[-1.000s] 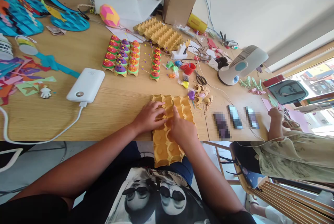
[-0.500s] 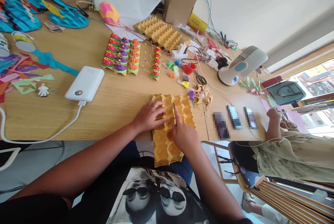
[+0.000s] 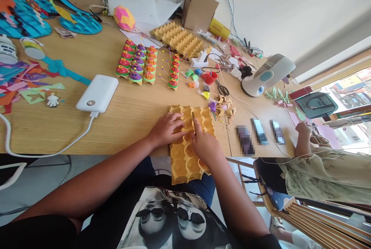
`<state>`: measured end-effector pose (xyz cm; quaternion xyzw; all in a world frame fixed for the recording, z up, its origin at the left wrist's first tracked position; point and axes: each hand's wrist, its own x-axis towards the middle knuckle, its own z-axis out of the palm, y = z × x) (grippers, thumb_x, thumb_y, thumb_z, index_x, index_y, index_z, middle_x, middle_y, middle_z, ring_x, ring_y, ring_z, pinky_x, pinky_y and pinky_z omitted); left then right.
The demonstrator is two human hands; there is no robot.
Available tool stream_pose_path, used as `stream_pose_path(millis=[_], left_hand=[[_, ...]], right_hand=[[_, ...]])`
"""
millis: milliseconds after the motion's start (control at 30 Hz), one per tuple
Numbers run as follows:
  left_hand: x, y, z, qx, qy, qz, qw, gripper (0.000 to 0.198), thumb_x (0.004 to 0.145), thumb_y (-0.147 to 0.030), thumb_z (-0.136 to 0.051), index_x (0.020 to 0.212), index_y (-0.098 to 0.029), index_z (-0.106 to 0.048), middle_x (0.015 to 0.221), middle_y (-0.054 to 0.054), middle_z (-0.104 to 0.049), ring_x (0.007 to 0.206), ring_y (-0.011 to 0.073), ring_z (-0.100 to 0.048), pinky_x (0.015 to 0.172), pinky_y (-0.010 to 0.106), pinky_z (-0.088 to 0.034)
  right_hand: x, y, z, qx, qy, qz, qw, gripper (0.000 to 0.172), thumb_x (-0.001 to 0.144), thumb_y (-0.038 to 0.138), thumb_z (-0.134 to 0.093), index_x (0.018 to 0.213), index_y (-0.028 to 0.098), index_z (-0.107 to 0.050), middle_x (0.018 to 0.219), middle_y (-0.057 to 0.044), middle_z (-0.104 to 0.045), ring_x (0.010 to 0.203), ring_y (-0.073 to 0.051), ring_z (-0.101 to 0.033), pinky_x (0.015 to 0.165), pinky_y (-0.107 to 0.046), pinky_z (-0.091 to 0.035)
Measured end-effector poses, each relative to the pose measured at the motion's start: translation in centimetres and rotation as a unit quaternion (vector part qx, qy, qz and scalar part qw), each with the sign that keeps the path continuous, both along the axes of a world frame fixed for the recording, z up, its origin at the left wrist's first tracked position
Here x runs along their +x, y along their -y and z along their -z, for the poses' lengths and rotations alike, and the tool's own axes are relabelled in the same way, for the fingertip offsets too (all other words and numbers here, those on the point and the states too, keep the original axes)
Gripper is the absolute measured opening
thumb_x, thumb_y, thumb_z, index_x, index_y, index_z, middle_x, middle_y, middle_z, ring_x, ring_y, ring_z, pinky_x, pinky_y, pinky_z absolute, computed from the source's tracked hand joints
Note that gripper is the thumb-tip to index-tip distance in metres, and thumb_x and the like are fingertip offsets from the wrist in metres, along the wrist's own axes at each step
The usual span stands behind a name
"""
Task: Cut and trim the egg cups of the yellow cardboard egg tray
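Observation:
A yellow egg tray (image 3: 179, 164) lies partly on the table and overhangs its front edge above my lap. My left hand (image 3: 165, 130) rests on the tray's left side, fingers spread and holding nothing. My right hand (image 3: 206, 144) is over the middle of the tray, closed around a slim craft knife (image 3: 193, 116). The index finger stretches along the knife, and its narrow tip points away from me between the cups. Most of the knife is hidden by the hand.
Painted egg-cup strips (image 3: 135, 63) stand beyond the tray, with a second egg tray (image 3: 176, 39) behind. Scissors (image 3: 222, 87), cardboard scraps (image 3: 227, 108) and a small fan (image 3: 266, 75) are to the right. A white power bank (image 3: 97, 93) lies left. Another person's hand (image 3: 303, 130) is far right.
My right hand and the craft knife have shifted very slightly over the tray. My left hand stays on the tray's left side. The view has moved a little.

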<state>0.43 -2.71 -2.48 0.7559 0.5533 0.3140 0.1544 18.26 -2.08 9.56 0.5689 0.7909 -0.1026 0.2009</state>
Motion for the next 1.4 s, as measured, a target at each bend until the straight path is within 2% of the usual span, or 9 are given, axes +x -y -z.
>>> stream_pose_path(millis=[267, 500, 700, 1033, 1200, 1400], left_hand=[[0.1, 0.0, 0.0, -0.007, 0.012, 0.000, 1.000, 0.033, 0.093, -0.055, -0.063, 0.102, -0.025, -0.073, 0.142, 0.007, -0.057, 0.126, 0.0316, -0.054, 0.107, 0.050, -0.045], [0.1, -0.1, -0.1, 0.005, 0.019, 0.006, 1.000, 0.029, 0.092, -0.051, -0.066, 0.100, -0.024, -0.073, 0.141, 0.008, -0.058, 0.126, 0.0317, -0.053, 0.108, 0.051, -0.043], [0.2, 0.0, -0.2, 0.003, 0.009, -0.003, 1.000, 0.029, 0.093, -0.052, -0.066, 0.101, -0.025, -0.073, 0.140, 0.007, -0.058, 0.126, 0.0309, -0.054, 0.107, 0.050, -0.045], [0.1, 0.0, -0.3, 0.000, 0.010, 0.004, 1.000, 0.032, 0.093, -0.054, -0.064, 0.102, -0.024, -0.074, 0.143, 0.008, -0.057, 0.126, 0.0318, -0.054, 0.108, 0.051, -0.045], [0.0, 0.0, -0.4, -0.005, 0.018, 0.010, 1.000, 0.030, 0.093, -0.051, -0.065, 0.101, -0.024, -0.074, 0.142, 0.009, -0.057, 0.126, 0.0322, -0.053, 0.108, 0.052, -0.044], [0.0, 0.0, -0.3, 0.003, 0.009, 0.005, 1.000, 0.028, 0.093, -0.049, -0.065, 0.101, -0.024, -0.074, 0.142, 0.008, -0.057, 0.127, 0.0318, -0.052, 0.109, 0.051, -0.044]], right_hand=[[0.0, 1.7, -0.4, -0.018, 0.058, -0.002, 0.998, 0.070, 0.107, 0.032, -0.036, 0.170, 0.019, -0.007, 0.099, -0.013, -0.080, 0.089, -0.028, -0.078, 0.072, -0.036, -0.057], [-0.7, 0.2, -0.1, -0.015, 0.047, -0.002, 0.999, 0.071, 0.106, 0.033, -0.037, 0.169, 0.017, -0.009, 0.100, -0.015, -0.080, 0.090, -0.028, -0.078, 0.073, -0.034, -0.055], [-0.3, -1.2, -0.4, -0.025, -0.011, 0.005, 1.000, 0.066, 0.108, 0.038, -0.034, 0.169, 0.022, -0.015, 0.114, -0.014, -0.079, 0.099, -0.029, -0.076, 0.078, -0.036, -0.054], [0.9, 2.0, -0.5, -0.008, 0.026, -0.001, 1.000, 0.066, 0.108, 0.034, -0.034, 0.169, 0.017, -0.014, 0.096, -0.013, -0.080, 0.083, -0.029, -0.078, 0.067, -0.035, -0.053], [0.5, 1.7, -0.7, -0.001, 0.037, -0.017, 0.999, 0.066, 0.107, 0.032, -0.037, 0.168, 0.014, -0.018, 0.094, -0.013, -0.080, 0.082, -0.029, -0.078, 0.066, -0.034, -0.054], [0.2, 1.2, -0.1, -0.006, 0.037, -0.009, 0.999, 0.069, 0.107, 0.034, -0.037, 0.169, 0.019, -0.011, 0.094, -0.012, -0.080, 0.083, -0.028, -0.078, 0.069, -0.035, -0.055]])
